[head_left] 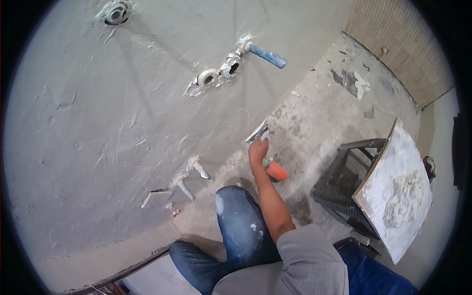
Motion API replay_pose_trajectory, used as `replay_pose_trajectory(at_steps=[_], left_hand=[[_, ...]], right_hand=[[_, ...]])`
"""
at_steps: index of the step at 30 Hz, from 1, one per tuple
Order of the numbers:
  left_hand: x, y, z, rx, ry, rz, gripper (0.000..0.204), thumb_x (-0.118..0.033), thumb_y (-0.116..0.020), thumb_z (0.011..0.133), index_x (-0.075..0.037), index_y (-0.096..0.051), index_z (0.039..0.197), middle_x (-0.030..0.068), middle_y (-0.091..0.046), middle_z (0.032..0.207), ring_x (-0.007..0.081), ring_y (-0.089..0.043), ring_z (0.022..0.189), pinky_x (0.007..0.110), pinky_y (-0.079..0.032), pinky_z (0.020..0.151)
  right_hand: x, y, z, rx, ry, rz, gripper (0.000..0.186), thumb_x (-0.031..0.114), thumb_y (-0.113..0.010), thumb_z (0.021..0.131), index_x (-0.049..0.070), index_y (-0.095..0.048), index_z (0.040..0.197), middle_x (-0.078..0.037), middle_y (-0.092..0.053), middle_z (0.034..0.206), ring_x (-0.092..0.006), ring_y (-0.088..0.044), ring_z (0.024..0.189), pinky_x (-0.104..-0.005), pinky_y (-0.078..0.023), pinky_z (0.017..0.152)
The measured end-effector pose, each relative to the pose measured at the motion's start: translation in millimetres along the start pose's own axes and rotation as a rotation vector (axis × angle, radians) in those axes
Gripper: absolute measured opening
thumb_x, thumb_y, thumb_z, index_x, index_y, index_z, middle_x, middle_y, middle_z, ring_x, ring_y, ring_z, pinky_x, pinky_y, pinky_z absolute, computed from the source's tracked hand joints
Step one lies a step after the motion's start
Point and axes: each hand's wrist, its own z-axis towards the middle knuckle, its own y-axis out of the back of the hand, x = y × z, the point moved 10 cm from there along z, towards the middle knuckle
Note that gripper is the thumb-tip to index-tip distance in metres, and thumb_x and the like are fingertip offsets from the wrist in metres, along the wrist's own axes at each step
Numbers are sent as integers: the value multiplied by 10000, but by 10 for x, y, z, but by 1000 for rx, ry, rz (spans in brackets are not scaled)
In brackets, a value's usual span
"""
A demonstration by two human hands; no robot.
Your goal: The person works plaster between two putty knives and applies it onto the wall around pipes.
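Note:
My right hand [257, 151] is closed around a wide-bladed putty knife [257, 132]. Its blade lies close to the foot of the grey plastered wall [147, 118], where wall and floor meet; I cannot tell whether it touches. Beside my right wrist is an orange object [277, 171] whose kind I cannot make out. My left hand does not show. To the right, a board [371, 189] smeared white, with a lump of wet plaster [408, 199] on it, rests tilted on a dark plastic stool [339, 189].
A blue pipe stub [268, 55] juts from the wall beside round fittings [208, 77]. Lower down, two more pipe stubs [185, 191] stick out near an open box [156, 195]. Dried scraps [351, 82] lie on the dusty floor [314, 118]. My jeans-clad knees [241, 211] are near the wall.

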Motion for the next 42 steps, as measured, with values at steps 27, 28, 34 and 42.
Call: replay_pose_trajectory(at_steps=[27, 28, 34, 42], left_hand=[[62, -205, -26, 179, 36, -29, 582, -374, -555, 835, -130, -599, 1362, 90, -589, 1401, 376, -448, 1368, 580, -200, 1197], [48, -199, -38, 201, 38, -33, 580, -373, -554, 837, -129, -599, 1361, 90, -588, 1402, 376, -449, 1368, 582, -199, 1197], [41, -328, -259, -402, -107, -147, 649, -344, -427, 997, 3, -291, 1528, 149, -329, 1591, 372, -319, 1438, 490, -219, 1211], [-76, -172, -120, 267, 9, -67, 568, -374, -510, 891, -103, -537, 1389, 116, -511, 1458, 378, -422, 1383, 573, -187, 1203]], right_hand=[[2536, 152, -1868, 261, 847, -14, 445, 69, -589, 922, -82, -511, 1333, -194, -518, 1178, -353, -527, 1084, -422, -431, 945], [2523, 155, -1990, 341, 926, 4, 437, 67, -584, 926, -84, -510, 1329, -196, -526, 1165, -353, -534, 1084, -424, -432, 949], [502, 106, -821, 145, 111, 116, 423, 150, -541, 944, -130, -510, 1258, -308, -598, 1164, -461, -582, 1099, -476, -439, 960], [-1112, -815, -267, 187, -173, 13, 424, 201, -529, 902, -163, -590, 1109, -326, -640, 1071, -408, -629, 994, -450, -478, 857]])
